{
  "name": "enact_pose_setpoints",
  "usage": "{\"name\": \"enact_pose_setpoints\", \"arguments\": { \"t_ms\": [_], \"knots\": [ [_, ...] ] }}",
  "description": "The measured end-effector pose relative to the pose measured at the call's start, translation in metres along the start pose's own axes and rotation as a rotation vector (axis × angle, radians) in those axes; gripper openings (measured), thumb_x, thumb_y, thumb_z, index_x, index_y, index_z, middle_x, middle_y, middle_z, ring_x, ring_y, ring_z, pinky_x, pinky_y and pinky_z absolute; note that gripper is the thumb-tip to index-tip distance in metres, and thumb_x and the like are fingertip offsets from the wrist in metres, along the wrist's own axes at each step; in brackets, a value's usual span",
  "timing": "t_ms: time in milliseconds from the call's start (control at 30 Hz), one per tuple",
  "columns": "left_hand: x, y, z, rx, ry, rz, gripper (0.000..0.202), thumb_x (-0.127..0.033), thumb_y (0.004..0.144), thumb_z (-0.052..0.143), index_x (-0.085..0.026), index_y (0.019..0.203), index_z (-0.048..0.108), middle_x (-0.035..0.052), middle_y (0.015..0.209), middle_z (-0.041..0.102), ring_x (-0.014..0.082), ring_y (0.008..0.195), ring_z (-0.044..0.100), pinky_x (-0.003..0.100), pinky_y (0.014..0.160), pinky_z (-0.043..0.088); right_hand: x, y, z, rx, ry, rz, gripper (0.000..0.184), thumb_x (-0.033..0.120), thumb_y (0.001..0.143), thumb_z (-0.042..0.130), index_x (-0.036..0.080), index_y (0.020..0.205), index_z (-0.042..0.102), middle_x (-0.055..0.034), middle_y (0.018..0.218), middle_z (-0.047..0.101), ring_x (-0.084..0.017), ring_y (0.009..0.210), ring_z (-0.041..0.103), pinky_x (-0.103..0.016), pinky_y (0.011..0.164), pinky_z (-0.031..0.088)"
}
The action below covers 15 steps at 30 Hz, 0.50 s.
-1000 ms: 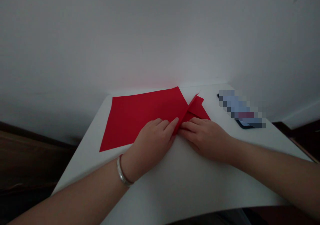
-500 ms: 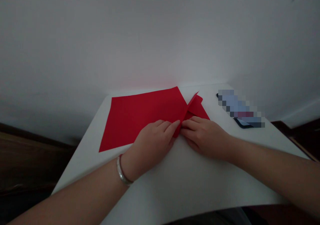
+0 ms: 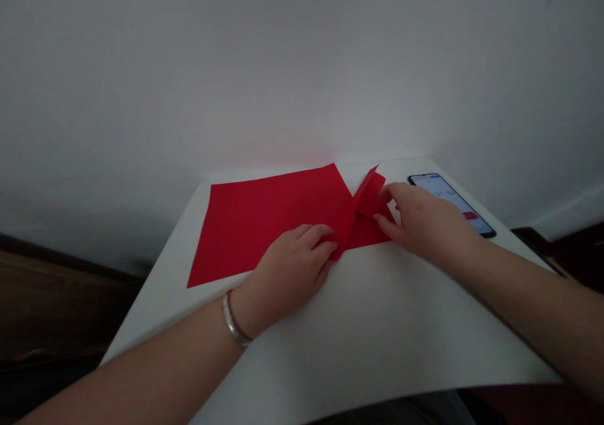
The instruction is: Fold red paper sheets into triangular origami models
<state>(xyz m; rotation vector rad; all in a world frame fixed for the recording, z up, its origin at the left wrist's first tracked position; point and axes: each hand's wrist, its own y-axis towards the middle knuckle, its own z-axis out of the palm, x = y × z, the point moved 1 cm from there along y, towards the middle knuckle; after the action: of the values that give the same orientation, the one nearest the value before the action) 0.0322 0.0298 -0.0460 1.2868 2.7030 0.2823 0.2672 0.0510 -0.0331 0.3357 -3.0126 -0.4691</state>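
Note:
A sheet of red paper (image 3: 268,214) lies flat on the white table (image 3: 368,324), with its right end folded over into a raised flap (image 3: 367,193). My left hand (image 3: 292,271), a silver bracelet on its wrist, presses its curled fingers on the near end of the fold line. My right hand (image 3: 422,220) has moved to the flap's right side; thumb and fingers pinch the flap's edge.
A phone (image 3: 465,208) with a lit screen lies at the table's back right, partly behind my right hand. White walls meet in a corner just behind the table. Dark floor shows to the left and right of the table.
My right hand has left the fold's near end and moved right and back to the flap, which now stands a little higher. My left hand stayed in place.

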Motion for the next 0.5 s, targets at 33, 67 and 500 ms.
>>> {"name": "enact_pose_setpoints", "arguments": {
  "t_ms": [33, 67, 500],
  "knots": [
    [0.000, -0.001, 0.001, -0.010, -0.013, 0.001, 0.028, -0.021, 0.092, 0.047, -0.014, 0.115, 0.062, 0.0097, 0.125, 0.060, 0.0239, 0.110, 0.056, 0.043, 0.096, 0.048, -0.005, 0.002, 0.004, 0.035, 0.009, 0.033, 0.038, 0.043, 0.082, 0.055, 0.017, 0.110, 0.056, -0.0111, 0.098, 0.066, -0.026, 0.081, 0.062, -0.035, 0.060, 0.045],
    [0.000, -0.001, 0.001, -0.018, -0.025, 0.004, 0.028, -0.021, 0.092, 0.047, -0.014, 0.115, 0.062, 0.0094, 0.128, 0.059, 0.0239, 0.113, 0.055, 0.043, 0.099, 0.047, -0.008, 0.003, 0.009, 0.061, 0.033, 0.043, 0.040, 0.044, 0.082, 0.055, 0.017, 0.112, 0.055, -0.0113, 0.099, 0.066, -0.026, 0.083, 0.062, -0.037, 0.063, 0.047],
    [0.001, 0.001, 0.005, -0.030, -0.036, 0.033, 0.032, -0.020, 0.091, 0.049, -0.019, 0.122, 0.059, 0.0091, 0.128, 0.061, 0.0240, 0.117, 0.056, 0.046, 0.100, 0.046, -0.008, 0.007, 0.019, 0.047, 0.110, -0.130, 0.026, 0.034, 0.083, 0.055, 0.017, 0.100, 0.065, -0.0129, 0.106, 0.059, -0.025, 0.091, 0.058, -0.041, 0.081, 0.049]
  ]
}}
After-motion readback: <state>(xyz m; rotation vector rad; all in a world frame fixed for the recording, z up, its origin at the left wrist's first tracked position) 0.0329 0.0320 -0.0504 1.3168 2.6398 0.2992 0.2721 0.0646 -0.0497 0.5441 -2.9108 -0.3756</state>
